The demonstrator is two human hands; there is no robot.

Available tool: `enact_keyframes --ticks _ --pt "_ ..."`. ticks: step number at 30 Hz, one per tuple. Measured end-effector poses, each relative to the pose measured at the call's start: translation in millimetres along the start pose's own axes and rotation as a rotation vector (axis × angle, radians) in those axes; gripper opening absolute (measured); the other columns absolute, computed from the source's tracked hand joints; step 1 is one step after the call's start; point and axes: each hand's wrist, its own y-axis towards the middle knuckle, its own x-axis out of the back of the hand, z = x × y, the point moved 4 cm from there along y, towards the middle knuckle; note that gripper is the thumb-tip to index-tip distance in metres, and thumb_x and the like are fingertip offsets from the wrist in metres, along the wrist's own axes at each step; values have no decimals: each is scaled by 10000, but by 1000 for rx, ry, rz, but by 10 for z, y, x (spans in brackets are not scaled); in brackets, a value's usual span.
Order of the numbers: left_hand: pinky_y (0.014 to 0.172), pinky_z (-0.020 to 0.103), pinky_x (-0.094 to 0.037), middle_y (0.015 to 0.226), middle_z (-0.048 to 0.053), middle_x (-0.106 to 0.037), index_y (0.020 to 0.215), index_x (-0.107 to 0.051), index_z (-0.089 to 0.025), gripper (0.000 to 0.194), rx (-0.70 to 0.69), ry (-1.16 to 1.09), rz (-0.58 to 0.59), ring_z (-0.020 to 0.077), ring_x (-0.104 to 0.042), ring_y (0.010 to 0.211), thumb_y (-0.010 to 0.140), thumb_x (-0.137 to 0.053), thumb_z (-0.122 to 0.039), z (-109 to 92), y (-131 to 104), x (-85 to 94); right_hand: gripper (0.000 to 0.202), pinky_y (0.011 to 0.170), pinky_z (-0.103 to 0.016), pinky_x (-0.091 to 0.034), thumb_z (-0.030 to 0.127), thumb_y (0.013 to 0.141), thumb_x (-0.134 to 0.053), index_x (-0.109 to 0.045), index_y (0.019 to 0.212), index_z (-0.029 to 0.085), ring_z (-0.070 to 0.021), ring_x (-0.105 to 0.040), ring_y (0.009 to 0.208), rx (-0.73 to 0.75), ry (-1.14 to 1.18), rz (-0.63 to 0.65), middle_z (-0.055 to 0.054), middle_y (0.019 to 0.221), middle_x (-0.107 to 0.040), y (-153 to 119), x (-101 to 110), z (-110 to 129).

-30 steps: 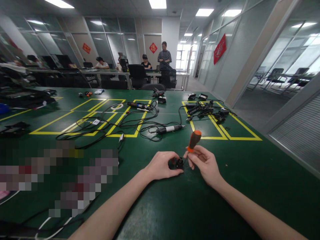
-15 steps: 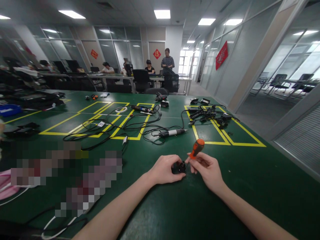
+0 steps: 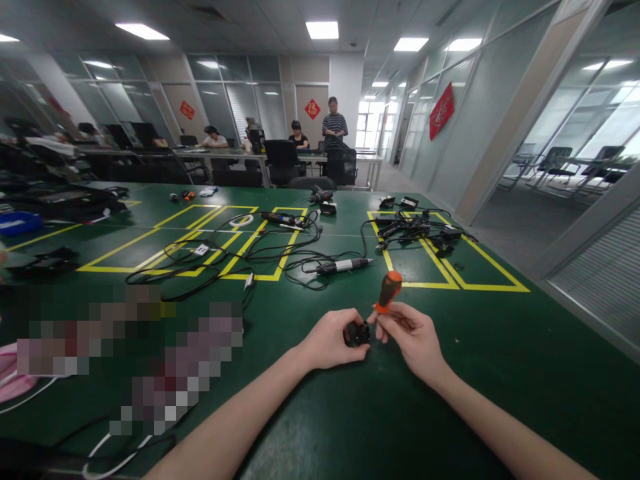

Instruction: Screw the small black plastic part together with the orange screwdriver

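My left hand (image 3: 331, 341) curls around a small black part (image 3: 356, 335), with thumb and fingers closed on its sides. What kind of part it is, I cannot make out. Just to the right, my right hand (image 3: 411, 339) grips a screwdriver (image 3: 390, 292) with an orange and dark handle. The handle points up and leans a little to the right. Its shaft is mostly hidden by the fingers, so I cannot tell whether the tip touches the black part. Both hands are low over the green tabletop (image 3: 330, 420).
Beyond my hands lies a grey and black electric screwdriver (image 3: 345, 265) amid looped black cables. A tangle of black parts (image 3: 415, 230) sits at the right back. A cordless drill (image 3: 320, 193) is farther off. Blurred-out items and white cords lie at left. People are at a far desk.
The screwdriver's handle has tipped to the left and stands more upright, and my right hand has shifted slightly with it. My left hand keeps its hold on the black part.
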Motion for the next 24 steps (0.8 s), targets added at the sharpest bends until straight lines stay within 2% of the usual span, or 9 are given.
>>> enact_keyframes --ticks 3,7,10,14,17,21,24 --pt "549 202 -417 794 -13 -626 887 -596 -163 236 20 -51 6 102 -549 621 727 -727 -276 22 11 -19 241 533 -301 -549 383 839 -731 -703 973 184 -152 -626 577 -5 16 1 -69 807 -742 -9 -2 -7" --pt "545 202 -411 806 -14 -634 926 -608 -160 257 35 -80 12 95 -536 607 738 -728 -288 38 23 -23 234 482 -272 -517 396 782 -784 -715 838 180 -138 -595 540 -10 -32 -45 -51 750 -712 -2 16 3" --pt "556 203 -415 798 -18 -632 925 -606 -161 259 48 -88 7 97 -537 620 738 -732 -289 38 32 -15 221 454 -259 -487 405 796 -769 -726 776 189 -126 -561 526 11 -59 -38 -23 706 -656 18 12 34" --pt "545 200 -403 786 -23 -624 914 -603 -160 269 78 -99 11 92 -528 608 739 -741 -311 40 38 -12 227 503 -288 -518 415 866 -694 -724 883 192 -146 -589 552 11 -3 -7 -20 689 -656 21 1 36" --pt "547 202 -403 813 -14 -640 926 -618 -160 307 94 -83 27 93 -529 610 741 -760 -360 45 39 -11 224 552 -297 -540 390 852 -719 -690 969 201 -146 -610 576 11 20 -3 -33 767 -704 2 3 24" --pt "594 220 -429 868 11 -666 975 -659 -168 419 79 -20 52 122 -563 678 715 -797 -467 42 40 -3 205 530 -266 -521 361 798 -782 -680 854 192 -128 -596 556 -18 -29 -38 -38 781 -711 -5 29 0" --pt "657 242 -458 940 26 -682 1090 -654 -187 510 23 8 59 153 -597 762 693 -816 -463 10 34 6 213 484 -261 -495 385 803 -771 -697 805 186 -125 -574 541 -10 -44 -35 -34 778 -676 11 36 -3"
